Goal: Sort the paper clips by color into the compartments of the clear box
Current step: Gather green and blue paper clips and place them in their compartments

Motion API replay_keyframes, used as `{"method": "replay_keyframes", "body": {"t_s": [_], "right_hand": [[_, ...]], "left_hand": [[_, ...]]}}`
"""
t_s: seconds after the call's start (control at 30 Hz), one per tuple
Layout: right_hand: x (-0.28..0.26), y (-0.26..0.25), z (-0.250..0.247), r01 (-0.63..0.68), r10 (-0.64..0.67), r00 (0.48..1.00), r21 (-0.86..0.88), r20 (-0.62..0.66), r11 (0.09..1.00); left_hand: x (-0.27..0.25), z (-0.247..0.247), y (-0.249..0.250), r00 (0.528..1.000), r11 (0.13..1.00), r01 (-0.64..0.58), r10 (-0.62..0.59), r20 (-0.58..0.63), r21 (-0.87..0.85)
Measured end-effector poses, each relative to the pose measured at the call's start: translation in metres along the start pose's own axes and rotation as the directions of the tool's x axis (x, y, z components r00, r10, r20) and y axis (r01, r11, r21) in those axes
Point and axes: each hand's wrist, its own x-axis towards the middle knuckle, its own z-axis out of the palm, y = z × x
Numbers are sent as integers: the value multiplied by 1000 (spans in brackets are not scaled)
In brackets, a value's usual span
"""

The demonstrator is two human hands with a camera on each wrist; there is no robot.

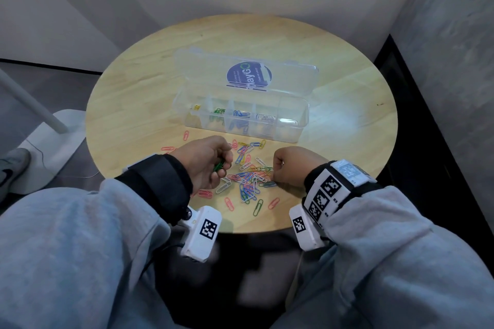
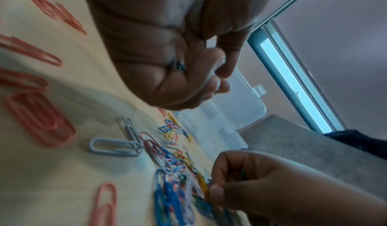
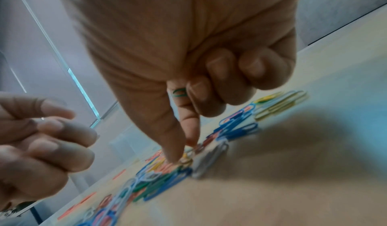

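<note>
A pile of mixed paper clips (image 1: pixel 248 177) in pink, blue, green, yellow and white lies near the front of the round table. Behind it stands the clear box (image 1: pixel 295 128) with its lid (image 1: pixel 203 67) open; its compartments hold yellow, green, blue and white clips, and the right one looks empty. My left hand (image 1: pixel 223 165) is curled round green clips (image 1: pixel 219 166), which also show in its fist (image 2: pixel 181 67). My right hand (image 1: pixel 274 172) keeps a green clip (image 3: pixel 179 92) under its curled fingers while thumb and forefinger (image 3: pixel 178 153) press into the pile.
Loose pink clips (image 1: pixel 186 135) lie to the left of the pile, and a green one (image 1: pixel 258 207) and pink ones lie near the table's front edge (image 1: pixel 240 231). A white lamp base (image 1: pixel 50 147) stands on the floor at left. Walls close in behind and right.
</note>
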Motion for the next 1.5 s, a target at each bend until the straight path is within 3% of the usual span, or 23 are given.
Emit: {"method": "replay_keyframes", "body": {"t_s": [0.1,0.2,0.4,0.73,0.87,1.0,1.13,1.33,1.5], "right_hand": [[-5,-6,1,85,-85,996,29,7,996],[-7,-9,2,105,-104,994,-14,17,994],[-4,-9,2,107,-104,994,-80,40,991],[-6,-5,-3,24,-17,995,-69,99,997],[-10,-5,-3,40,-37,996,-38,81,998],[-10,-9,2,92,-81,993,-124,89,988],[-5,-5,5,48,-38,996,-126,80,991],[-3,4,-11,16,-28,995,129,96,992],[-5,12,-22,-26,-20,994,415,105,910]], "left_hand": [[3,2,-3,995,947,-38,67,-78,320],[2,4,-8,986,735,-93,162,-41,671],[0,16,-15,963,556,-119,268,-42,822],[2,20,-15,954,327,-129,299,27,936],[4,24,-17,957,302,-157,283,69,940],[6,28,-19,956,277,-186,273,108,943],[8,28,-20,959,270,-214,243,149,939],[13,25,-23,956,263,-220,249,154,940],[15,22,-23,942,237,-217,307,139,947]]}}
